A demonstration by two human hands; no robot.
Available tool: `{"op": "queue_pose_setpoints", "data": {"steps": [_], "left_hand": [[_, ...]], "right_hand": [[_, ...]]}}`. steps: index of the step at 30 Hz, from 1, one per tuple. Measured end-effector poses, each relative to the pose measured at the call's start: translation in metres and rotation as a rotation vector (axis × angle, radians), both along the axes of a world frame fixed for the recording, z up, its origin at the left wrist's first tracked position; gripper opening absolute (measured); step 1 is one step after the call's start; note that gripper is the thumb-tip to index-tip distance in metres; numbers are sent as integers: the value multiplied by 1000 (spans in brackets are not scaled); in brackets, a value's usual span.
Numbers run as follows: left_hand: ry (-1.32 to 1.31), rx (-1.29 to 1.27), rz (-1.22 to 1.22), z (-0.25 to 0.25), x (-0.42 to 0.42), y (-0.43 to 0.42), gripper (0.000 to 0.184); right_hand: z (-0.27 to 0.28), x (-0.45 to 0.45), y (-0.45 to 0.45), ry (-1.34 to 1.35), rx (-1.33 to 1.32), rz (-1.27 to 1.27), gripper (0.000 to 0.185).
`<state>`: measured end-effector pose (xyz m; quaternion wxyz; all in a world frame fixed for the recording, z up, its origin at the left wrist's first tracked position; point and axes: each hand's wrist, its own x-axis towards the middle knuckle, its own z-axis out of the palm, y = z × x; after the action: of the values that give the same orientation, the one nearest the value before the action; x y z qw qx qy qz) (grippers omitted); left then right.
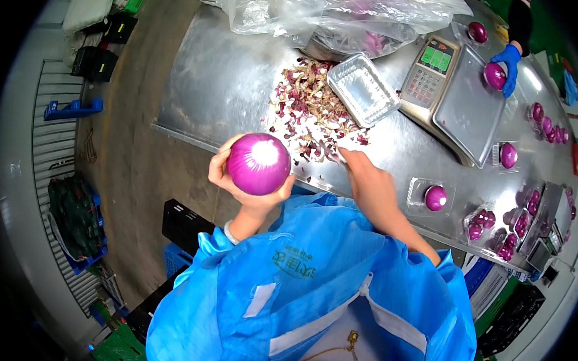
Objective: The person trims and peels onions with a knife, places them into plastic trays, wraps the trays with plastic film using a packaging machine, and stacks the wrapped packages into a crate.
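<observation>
My left hand [252,201] is wrapped round a large red onion [259,164], its purple skin shiny with a pale glare on top. The onion is held up in front of the table's near edge. My right hand [372,185] is at the near side of a heap of dry onion skins [316,103], fingers bent together and pointing towards it. Whether a scrap of skin is between those fingertips is too small to tell. Beyond the heap, a clear plastic tray [363,91] lies tilted against the skins.
A weighing scale [430,71] stands right of the tray. A co-worker's blue-gloved hand [509,66] holds another onion [494,76] over its plate. Clear plastic bags [271,13] with onions lie at the back. Packed onions [436,198] are along the right side of the metal table [210,72].
</observation>
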<state>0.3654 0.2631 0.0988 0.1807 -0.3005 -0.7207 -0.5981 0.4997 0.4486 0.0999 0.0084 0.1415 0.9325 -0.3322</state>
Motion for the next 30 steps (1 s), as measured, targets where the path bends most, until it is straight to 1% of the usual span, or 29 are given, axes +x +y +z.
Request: {"op": "queue_pose_setpoints", "data": {"steps": [1,2,4,5,8,11,12,14,16,17,18,20,21,22,24,26,28,29,30], "left_hand": [[119,-100,17,4,-9,-2,102],[236,-199,25,9,-15,-6,101],[347,-186,-34,7,-24,-8,107],[418,-185,-7,6,-24,-7,105],[601,-239,55,1,-26,-14,100],[643,-265,31,-1,-27,-24,101],[659,-268,49,-2,-29,-23,101],[628,-245,58,2,-28,-18,100],[537,-179,27,11,-24,1,99],[464,-216,-58,10,-23,2,98],[380,-227,-137,4,-21,9,99],[125,-266,-306,-10,-8,30,97],[15,-317,-395,-17,0,42,90],[28,-411,-501,-24,9,56,85],[-136,-617,-773,-36,35,86,84],[-183,-645,-906,-54,74,119,81],[-136,-668,-1033,-74,111,157,79],[-84,-681,-1064,-81,130,175,76],[-28,-713,-1095,-89,147,192,72]], "right_hand": [[11,0,-5,160,-75,15,51],[23,-1,-12,232,-23,31,50],[37,-13,-14,407,117,61,49],[35,-14,-15,456,152,79,51],[38,-18,-18,409,170,113,51],[29,-19,-22,406,119,92,52],[24,-19,-21,235,122,73,51],[9,-13,-17,-112,121,20,48],[-6,-3,-17,52,-82,-35,42],[-9,12,-14,119,-175,-85,39],[-5,25,-12,119,-268,-141,35],[1,40,-2,151,-437,-264,29],[-16,54,3,223,-414,-368,26],[-27,70,10,208,-381,-501,26],[-48,109,29,186,-325,-737,25],[-88,157,49,205,-212,-917,25],[-116,200,71,237,-212,-1121,26],[-115,216,82,189,-196,-1171,28],[-114,228,92,194,-134,-1140,28]]}}
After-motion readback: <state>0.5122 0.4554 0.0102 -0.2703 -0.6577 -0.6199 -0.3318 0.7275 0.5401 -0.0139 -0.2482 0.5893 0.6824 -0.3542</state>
